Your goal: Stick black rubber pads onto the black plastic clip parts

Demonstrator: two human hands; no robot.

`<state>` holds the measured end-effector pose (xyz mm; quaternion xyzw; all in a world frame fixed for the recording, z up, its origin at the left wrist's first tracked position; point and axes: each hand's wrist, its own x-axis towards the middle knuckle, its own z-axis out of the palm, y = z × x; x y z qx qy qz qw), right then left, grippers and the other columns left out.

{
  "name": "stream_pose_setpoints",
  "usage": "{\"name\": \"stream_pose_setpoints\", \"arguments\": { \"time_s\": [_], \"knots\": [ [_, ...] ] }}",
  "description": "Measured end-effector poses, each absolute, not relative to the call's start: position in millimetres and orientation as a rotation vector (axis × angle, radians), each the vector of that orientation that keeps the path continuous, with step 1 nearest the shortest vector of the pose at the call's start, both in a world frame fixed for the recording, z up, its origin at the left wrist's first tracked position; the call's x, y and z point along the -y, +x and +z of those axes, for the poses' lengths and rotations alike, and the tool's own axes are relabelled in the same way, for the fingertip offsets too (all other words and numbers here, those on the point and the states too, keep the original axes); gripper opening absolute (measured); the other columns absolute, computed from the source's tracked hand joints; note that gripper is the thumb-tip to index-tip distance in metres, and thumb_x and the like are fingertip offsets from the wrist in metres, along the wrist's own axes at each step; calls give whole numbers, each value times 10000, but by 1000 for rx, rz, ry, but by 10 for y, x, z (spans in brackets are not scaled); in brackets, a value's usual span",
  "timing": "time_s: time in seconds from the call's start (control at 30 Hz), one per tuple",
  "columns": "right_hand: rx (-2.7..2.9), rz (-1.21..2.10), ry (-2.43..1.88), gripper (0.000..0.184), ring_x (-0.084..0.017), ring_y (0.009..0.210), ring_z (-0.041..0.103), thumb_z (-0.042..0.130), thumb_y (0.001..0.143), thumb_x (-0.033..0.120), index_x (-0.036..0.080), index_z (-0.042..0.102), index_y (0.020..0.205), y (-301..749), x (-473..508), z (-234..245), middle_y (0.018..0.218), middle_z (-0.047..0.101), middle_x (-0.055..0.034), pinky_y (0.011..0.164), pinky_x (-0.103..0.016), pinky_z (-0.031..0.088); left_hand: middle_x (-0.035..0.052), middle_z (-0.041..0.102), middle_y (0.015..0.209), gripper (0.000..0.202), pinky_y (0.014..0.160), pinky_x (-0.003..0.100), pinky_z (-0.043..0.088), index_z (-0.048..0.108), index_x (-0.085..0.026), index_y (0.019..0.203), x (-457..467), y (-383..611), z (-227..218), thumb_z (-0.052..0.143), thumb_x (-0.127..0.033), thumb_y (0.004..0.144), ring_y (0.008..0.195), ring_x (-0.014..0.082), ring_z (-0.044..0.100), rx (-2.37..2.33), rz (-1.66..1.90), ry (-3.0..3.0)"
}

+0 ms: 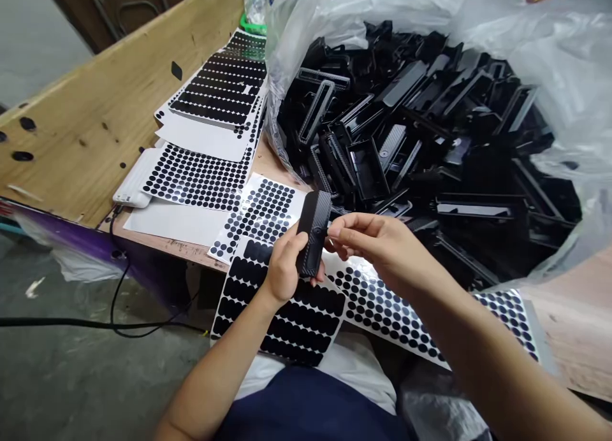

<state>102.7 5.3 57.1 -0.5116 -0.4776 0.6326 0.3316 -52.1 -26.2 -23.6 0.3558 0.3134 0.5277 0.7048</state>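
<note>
Your wooden worktop (578, 313) carried sticker sheets (201, 173) (black dots) above a concrete floor (71, 377). Your left hand (282, 269) gripped a black part (313, 232); your right hand (377, 243) pinched its right edge.

A small factory or assembly workshop: a clear plastic bag (549, 65) heaped with identical black plastic parts (430, 141), stacked sticker sheets (210, 141) on a rough plywood counter (119, 90), bare concrete floor (71, 377).

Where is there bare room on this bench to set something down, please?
Bare wood right of the dot sheet, below the bag of black parts. A thin strip between bag and stacked sheets. Elsewhere sheets crowd the bench.
</note>
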Motion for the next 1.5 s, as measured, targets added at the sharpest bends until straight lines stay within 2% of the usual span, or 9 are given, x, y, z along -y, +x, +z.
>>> {"name": "stream_pose_setpoints", "arguments": {
  "time_s": [0.43,0.7,0.87,1.2,1.3,1.37,1.43,1.5],
  "knots": [
    [1271,1602,-1370,432,-108,544,549,950,571,530,166,754,695,948,-77,557,601,673,-18,530,-243,446,-26,599,620,342,357,203,417,597,-158,1069,259,-502,-224,498,-466,956,419,131,574,-698,1176,775],
    [1396,1479,-1502,423,-139,589,607,932,584,509,162,744,736,941,-53,619,654,693,-25,574,-264,493,-37,578,562,399,365,195,411,605,-156,1161,276,-504,-238,502,-487,963,415,133,563,-706,1168,801],
    [1509,1392,-1514,415,-164,637,635,879,642,535,164,729,750,922,-41,668,675,691,-31,613,-286,500,-31,592,562,386,368,196,418,604,-148,1182,269,-506,-246,494,-462,987,414,131,554,-663,1188,808],
    [1693,1271,-1473,261,-172,655,620,750,778,434,191,656,788,944,-39,607,704,662,-26,633,-309,494,-34,599,546,389,371,197,411,608,-140,1173,279,-511,-238,502,-463,984,403,126,535,-674,1185,797],
    [1710,1201,-1425,286,-161,649,612,772,781,410,224,572,864,963,-42,577,768,616,3,611,-303,502,-31,609,583,408,366,198,394,613,-148,1194,273,-514,-228,514,-480,977,420,126,549,-682,1180,817],
    [1718,1120,-1390,373,-149,645,596,808,762,404,239,545,968,990,-63,556,843,580,12,591,-295,510,0,669,698,401,366,201,391,622,-153,1176,267,-513,-222,522,-483,970,441,116,568,-694,1170,833],
    [1777,1000,-1370,490,-146,672,574,831,751,408,240,567,1127,1033,-109,542,948,575,-16,577,-292,517,39,721,836,387,365,205,388,628,-154,1134,258,-512,-218,530,-486,962,449,101,574,-699,1151,841],
    [1839,835,-1366,647,-167,753,572,834,756,414,243,569,1321,1089,-176,547,1123,588,-81,571,-295,524,61,736,886,372,359,209,378,628,-149,1080,249,-517,-212,532,-487,959,434,94,565,-681,1140,827]
  ]
}}
